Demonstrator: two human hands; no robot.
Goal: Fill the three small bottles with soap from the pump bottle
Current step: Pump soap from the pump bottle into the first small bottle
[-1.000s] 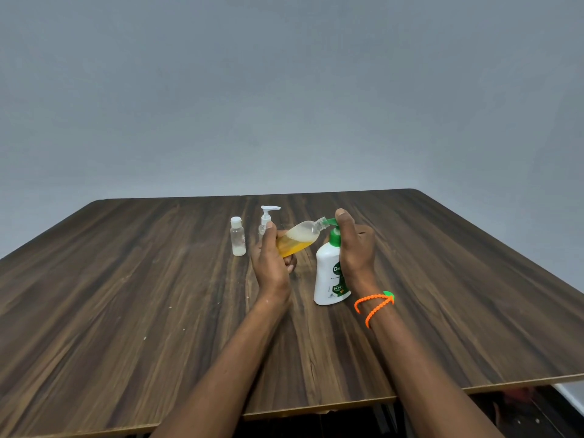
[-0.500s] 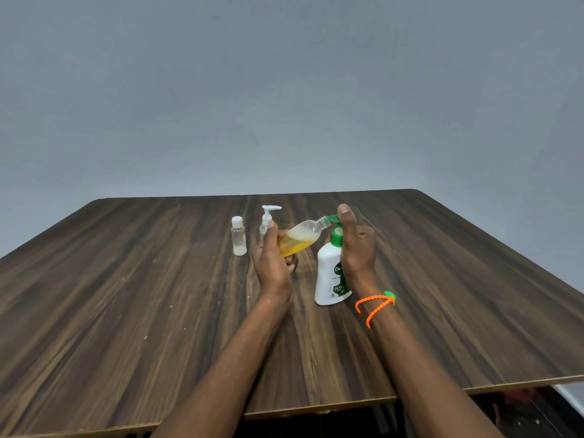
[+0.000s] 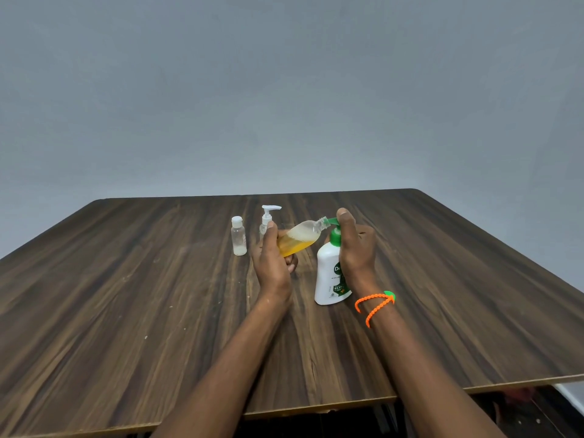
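Three small bottles are in play, and you are working on one of them: your left hand (image 3: 274, 263) is gripping a clear small bottle (image 3: 298, 240) tilted on its side, its open neck held right at the green spout of the pump bottle (image 3: 331, 276). Amber soap is filling roughly its lower half, with foam sitting above. Your left grip is closed around the bottle's base end, thumb up along its near side.

Your right hand (image 3: 355, 251) is reaching over the pump bottle from behind, one finger lying on the green pump head while the others are curling loosely beside it; whether they are actually clasping the neck I cannot tell. The pump bottle is standing upright on the tabletop (image 3: 126, 295), just right of centre.

The capped bottle (image 3: 238, 237) and the small pump-topped bottle (image 3: 268, 221) are waiting further back, side by side; both are looking nearly empty, though the second is partly hidden behind your left hand.

So you are judged to be mid-fill on the first bottle. The next move is calling for more presses while keeping neck and spout aligned, since a slip there would be spilling soap onto the wood. An orange wristband (image 3: 374, 306) is circling your right wrist.
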